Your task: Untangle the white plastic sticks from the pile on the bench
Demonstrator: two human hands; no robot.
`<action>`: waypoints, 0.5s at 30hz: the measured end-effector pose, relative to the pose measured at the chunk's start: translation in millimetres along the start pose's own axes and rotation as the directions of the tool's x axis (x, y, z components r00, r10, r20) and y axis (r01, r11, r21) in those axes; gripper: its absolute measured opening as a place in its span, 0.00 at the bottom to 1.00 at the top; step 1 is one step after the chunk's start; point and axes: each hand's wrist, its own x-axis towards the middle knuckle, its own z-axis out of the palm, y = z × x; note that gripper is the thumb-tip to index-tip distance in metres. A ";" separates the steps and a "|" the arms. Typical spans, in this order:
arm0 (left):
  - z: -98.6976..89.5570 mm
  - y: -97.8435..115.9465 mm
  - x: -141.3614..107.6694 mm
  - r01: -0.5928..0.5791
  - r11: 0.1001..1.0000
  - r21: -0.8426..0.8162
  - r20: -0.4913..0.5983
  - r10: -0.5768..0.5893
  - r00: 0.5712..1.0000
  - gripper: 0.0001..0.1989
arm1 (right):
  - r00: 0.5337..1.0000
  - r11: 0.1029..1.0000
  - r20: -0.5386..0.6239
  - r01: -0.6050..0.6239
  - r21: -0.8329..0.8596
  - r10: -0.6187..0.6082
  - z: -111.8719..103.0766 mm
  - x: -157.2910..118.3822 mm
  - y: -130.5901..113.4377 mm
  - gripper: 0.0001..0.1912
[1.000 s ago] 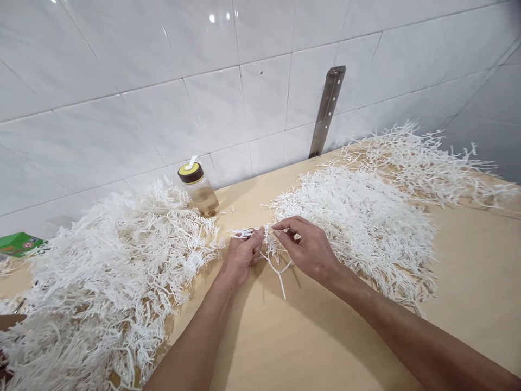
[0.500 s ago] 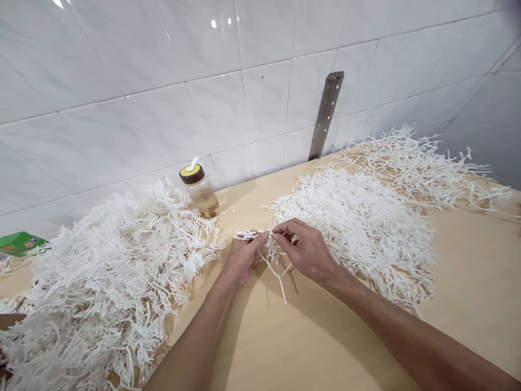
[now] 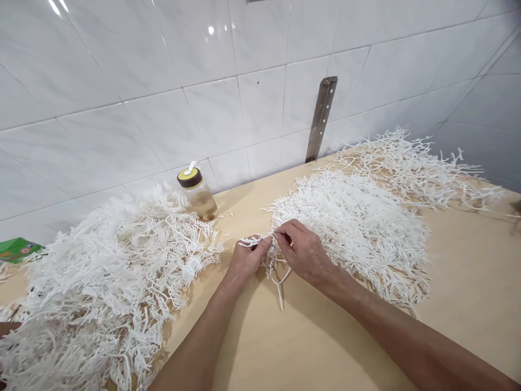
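Note:
A white branching piece [image 3: 280, 282] hangs between my two hands above the table, its stem pointing down toward me. My left hand [image 3: 247, 260] is closed on it, with thin white tips sticking out over the fingers. Thumb and forefinger of my right hand [image 3: 300, 247] pinch the piece close to the left thumb; the exact spot is too small to make out. Just behind my right hand lies a dense heap of white branching pieces [image 3: 354, 222]. A larger, fluffier white heap [image 3: 122, 260] spreads to the left of my left hand.
A clear bottle [image 3: 201, 200] with a yellow and black lid stands behind the left heap. Looser white branches [image 3: 419, 168] lie at the back right. A green packet [image 3: 18, 250] is at the far left. A metal strip [image 3: 321, 119] rises against the tiled wall behind the wooden table [image 3: 317, 347].
The view has shifted slightly. Both hands stay close together on the white piece; my left hand has turned a little, and the hanging stem has swung slightly.

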 end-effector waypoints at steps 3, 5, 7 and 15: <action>-0.2 1.1 -0.4 -0.006 1.000 0.000 0.021 0.006 1.000 0.22 | 0.999 0.994 -0.010 0.046 -0.101 -0.047 1.1 -0.3 1.9 0.09; -0.4 2.5 -0.6 0.001 1.000 -0.020 0.031 -0.001 1.000 0.22 | 0.997 0.984 -0.024 0.065 -0.164 -0.069 3.7 -0.9 2.2 0.09; -0.6 3.2 -0.8 0.012 0.998 -0.058 0.019 -0.011 1.000 0.21 | 0.996 0.977 -0.046 0.066 -0.204 -0.077 6.8 -1.1 2.5 0.09; -0.5 -4.5 -0.6 -0.019 0.989 -0.149 0.001 0.019 1.000 0.22 | 0.967 0.957 -0.248 -0.131 -0.259 0.065 -7.7 10.8 29.4 0.08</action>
